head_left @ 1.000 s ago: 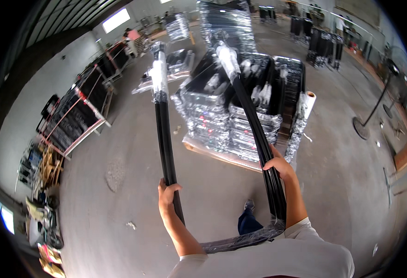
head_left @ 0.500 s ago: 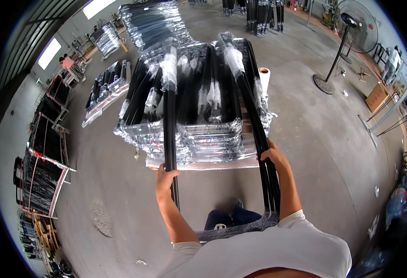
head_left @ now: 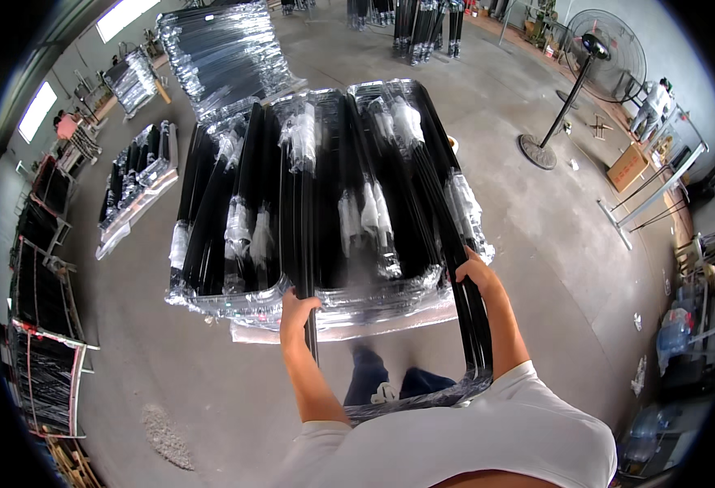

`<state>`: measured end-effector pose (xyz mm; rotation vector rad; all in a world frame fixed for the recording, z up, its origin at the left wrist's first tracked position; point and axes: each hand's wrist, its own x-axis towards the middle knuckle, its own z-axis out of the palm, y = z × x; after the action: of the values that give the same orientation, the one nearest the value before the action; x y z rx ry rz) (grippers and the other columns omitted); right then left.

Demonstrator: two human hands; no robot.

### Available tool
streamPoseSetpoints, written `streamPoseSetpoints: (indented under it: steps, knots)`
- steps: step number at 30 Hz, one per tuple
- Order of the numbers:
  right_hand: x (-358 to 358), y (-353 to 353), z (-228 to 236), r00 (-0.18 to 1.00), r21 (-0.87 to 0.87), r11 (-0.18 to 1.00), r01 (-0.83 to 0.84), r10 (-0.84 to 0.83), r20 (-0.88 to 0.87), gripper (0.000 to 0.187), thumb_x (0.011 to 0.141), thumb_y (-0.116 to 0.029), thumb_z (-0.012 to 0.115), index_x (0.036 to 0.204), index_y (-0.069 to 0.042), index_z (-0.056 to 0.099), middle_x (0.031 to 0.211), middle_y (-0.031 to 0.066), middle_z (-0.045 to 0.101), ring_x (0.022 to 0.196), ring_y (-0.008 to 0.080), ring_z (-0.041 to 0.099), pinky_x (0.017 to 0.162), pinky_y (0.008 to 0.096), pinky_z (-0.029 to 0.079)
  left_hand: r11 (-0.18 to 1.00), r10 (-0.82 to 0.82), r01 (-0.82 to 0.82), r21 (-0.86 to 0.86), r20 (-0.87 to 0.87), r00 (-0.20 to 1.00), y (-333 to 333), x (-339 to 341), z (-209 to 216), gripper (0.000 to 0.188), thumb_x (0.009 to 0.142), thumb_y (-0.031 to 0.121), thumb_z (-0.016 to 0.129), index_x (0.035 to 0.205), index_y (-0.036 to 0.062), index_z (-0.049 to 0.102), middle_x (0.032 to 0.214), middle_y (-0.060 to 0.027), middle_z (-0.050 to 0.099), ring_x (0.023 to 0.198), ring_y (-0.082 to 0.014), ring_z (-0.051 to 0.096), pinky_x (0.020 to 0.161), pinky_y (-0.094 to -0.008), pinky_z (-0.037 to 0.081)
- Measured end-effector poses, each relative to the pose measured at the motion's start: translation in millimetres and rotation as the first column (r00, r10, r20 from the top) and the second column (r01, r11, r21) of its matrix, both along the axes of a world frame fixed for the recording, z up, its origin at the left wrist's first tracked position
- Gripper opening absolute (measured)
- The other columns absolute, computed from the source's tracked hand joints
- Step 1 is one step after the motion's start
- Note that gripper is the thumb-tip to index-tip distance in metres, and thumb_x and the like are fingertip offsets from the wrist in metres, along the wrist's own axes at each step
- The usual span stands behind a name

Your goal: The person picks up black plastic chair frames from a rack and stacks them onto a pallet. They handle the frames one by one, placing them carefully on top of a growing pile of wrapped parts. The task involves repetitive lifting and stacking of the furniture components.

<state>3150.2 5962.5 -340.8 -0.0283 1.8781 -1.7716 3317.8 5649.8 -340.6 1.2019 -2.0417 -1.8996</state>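
i see my left hand (head_left: 298, 313) clamped on the left bar of a black frame wrapped in plastic (head_left: 390, 244), and my right hand (head_left: 478, 276) clamped on its right bar. the frame is held over the pile of wrapped frames (head_left: 243, 211) on the concrete floor (head_left: 211, 382).

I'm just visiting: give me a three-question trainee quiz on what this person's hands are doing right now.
1. True or false: both hands grip one plastic-wrapped black frame.
2. The frame is held above: A) a bare floor, B) a stack of wrapped black frames, C) a cardboard box.
3. Which hand holds the frame's thinner-looking side bar?

Key:
1. True; left hand and right hand each hold a side.
2. B.
3. The left hand.
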Motion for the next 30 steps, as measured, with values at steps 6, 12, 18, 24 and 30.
streamPoseSetpoints:
  steps: [6, 12, 18, 24, 30]
  knots:
    - [-42.5, -49.4, -19.3, 1.000, 0.122, 0.993, -0.004, 0.005, -0.004, 0.073, 0.047, 0.004, 0.046, 0.117, 0.010, 0.030, 0.060, 0.0121, 0.049, 0.052, 0.0198, 0.051, 0.048, 0.0265, 0.042, 1.000, -0.007, 0.005, 0.021, 0.076, 0.997, -58.1, -43.1, -16.9, 0.047, 0.050, 0.005, 0.060, 0.096, -0.0054, 0.050, 0.068, -0.0093, 0.053, 0.057, -0.0172, 0.051, 0.052, -0.0283, 0.039]
    - [-77.8, -56.9, -34.3, 0.977, 0.020, 0.991, 0.136, -0.137, 0.166, 0.080, 0.048, 0.008, 0.044, 0.125, 0.010, 0.020, 0.059, 0.0123, 0.050, 0.048, 0.0191, 0.051, 0.046, 0.0270, 0.043, 1.000, -0.009, 0.009, -0.026, -0.013, 1.000, -74.2, -88.3, -30.8, 0.032, 0.051, 0.004, 0.060, 0.081, -0.0058, 0.058, 0.074, -0.0111, 0.059, 0.071, -0.0186, 0.057, 0.064, -0.0276, 0.043]
    - [-111.3, -75.3, -26.6, 0.975, 0.043, 0.998, 0.055, -0.063, 0.215, 0.075, 0.047, 0.008, 0.041, 0.121, 0.006, 0.029, 0.068, 0.0164, 0.052, 0.058, 0.0257, 0.055, 0.052, 0.0316, 0.047, 0.997, -0.070, 0.066, 0.038, 0.085, 0.994, -82.0, -114.0, -3.9, 0.042, 0.053, 0.004, 0.060, 0.093, -0.0077, 0.053, 0.079, -0.0130, 0.058, 0.074, -0.0200, 0.057, 0.065, -0.0285, 0.043]
    - [-129.9, -74.6, -36.1, 0.982, 0.034, 0.999, 0.041, -0.046, 0.184, 0.072, 0.050, 0.004, 0.044, 0.120, 0.006, 0.030, 0.067, 0.0146, 0.053, 0.057, 0.0208, 0.054, 0.051, 0.0257, 0.042, 0.997, -0.049, 0.043, 0.060, 0.091, 0.995, -89.1, -135.6, -10.1, 0.050, 0.052, 0.002, 0.061, 0.100, -0.0097, 0.049, 0.084, -0.0148, 0.057, 0.076, -0.0217, 0.056, 0.068, -0.0292, 0.044]
    - [-137.8, -90.2, -8.9, 0.967, 0.126, 0.987, 0.103, -0.129, 0.221, 0.086, 0.049, 0.004, 0.045, 0.128, 0.008, 0.014, 0.066, 0.0132, 0.052, 0.055, 0.0195, 0.052, 0.050, 0.0257, 0.041, 0.997, -0.065, 0.057, 0.051, 0.160, 0.985, -92.8, -156.7, -10.0, 0.045, 0.055, 0.002, 0.059, 0.098, -0.0071, 0.051, 0.085, -0.0149, 0.057, 0.077, -0.0236, 0.055, 0.071, -0.0310, 0.043]
